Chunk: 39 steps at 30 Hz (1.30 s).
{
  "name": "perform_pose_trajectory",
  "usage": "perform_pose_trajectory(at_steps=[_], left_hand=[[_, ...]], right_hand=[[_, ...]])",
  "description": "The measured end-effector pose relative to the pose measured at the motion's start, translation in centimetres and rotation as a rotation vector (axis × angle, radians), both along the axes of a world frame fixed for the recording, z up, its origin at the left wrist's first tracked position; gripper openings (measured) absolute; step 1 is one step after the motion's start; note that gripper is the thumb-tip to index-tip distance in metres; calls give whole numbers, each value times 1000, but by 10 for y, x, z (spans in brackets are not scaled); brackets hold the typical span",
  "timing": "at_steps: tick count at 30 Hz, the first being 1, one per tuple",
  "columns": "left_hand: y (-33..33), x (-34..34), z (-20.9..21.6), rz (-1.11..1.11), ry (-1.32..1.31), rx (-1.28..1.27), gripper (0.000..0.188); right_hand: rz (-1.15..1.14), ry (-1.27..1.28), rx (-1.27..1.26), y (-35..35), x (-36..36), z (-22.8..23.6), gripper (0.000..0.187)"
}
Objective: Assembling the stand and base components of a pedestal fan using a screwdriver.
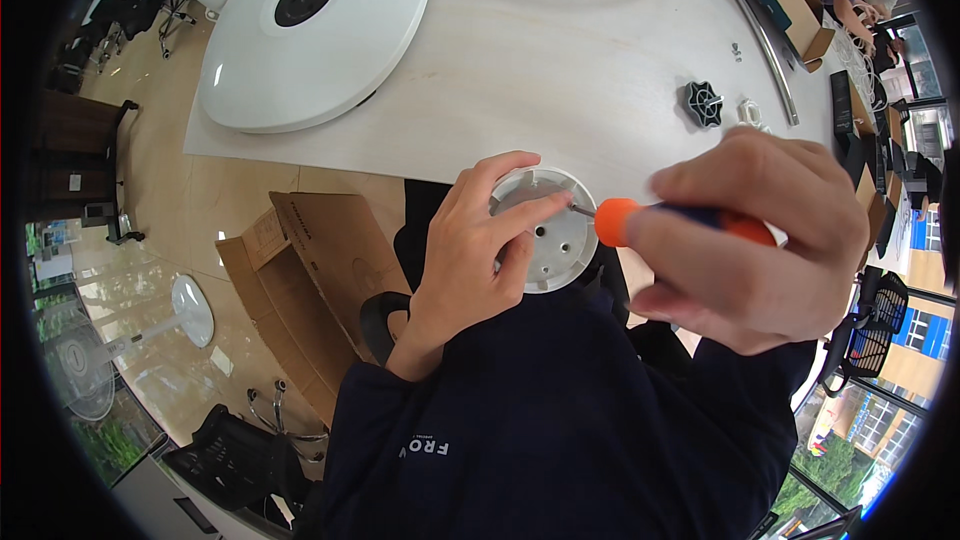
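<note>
R hand (765,240) fingers clamp orange-and-navy-handled, steel-shafted screwdriver (614,223), tip at approx. 2 o'clock in round white plastic part (572,266), by pale tabletop's (500,80) 6 o'clock edge. L hand (468,250) fingers spread at 9 o'clock, prob. bracing it; can't tell if clamped.

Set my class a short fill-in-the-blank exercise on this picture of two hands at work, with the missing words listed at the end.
1. The right hand holds a ______ with an orange and dark blue handle.
2. The round white part is held by the ______.
3. The large white disc on the table has a ______ circle at its centre.
4. An open cardboard box is on the person's ______ side.

Missing words: screwdriver; left hand; black; left.
</note>
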<state>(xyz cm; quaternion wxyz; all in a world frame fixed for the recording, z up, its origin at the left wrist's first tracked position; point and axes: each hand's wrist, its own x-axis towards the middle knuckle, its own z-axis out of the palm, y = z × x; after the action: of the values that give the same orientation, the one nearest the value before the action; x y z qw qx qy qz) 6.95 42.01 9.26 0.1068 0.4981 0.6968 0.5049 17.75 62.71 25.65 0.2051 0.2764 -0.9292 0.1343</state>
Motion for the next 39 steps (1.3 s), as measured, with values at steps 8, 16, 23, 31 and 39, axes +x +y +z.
perform_pose_trajectory(at_steps=[8,16,23,31,39], left_hand=[[11,11,6,21,71,-18,46],[19,21,6,154,150,24,38],[27,20,0,154,212,65,31],[28,15,7,115,207,-3,21],[28,12,5,96,192,41,17]], right_hand=[[-9,205,59,-14,-17,4,46],[-169,41,55,-17,12,2,34],[-370,42,207,-23,24,0,39],[-188,70,46,-17,18,6,39],[-5,-24,-77,-5,10,6,38]])
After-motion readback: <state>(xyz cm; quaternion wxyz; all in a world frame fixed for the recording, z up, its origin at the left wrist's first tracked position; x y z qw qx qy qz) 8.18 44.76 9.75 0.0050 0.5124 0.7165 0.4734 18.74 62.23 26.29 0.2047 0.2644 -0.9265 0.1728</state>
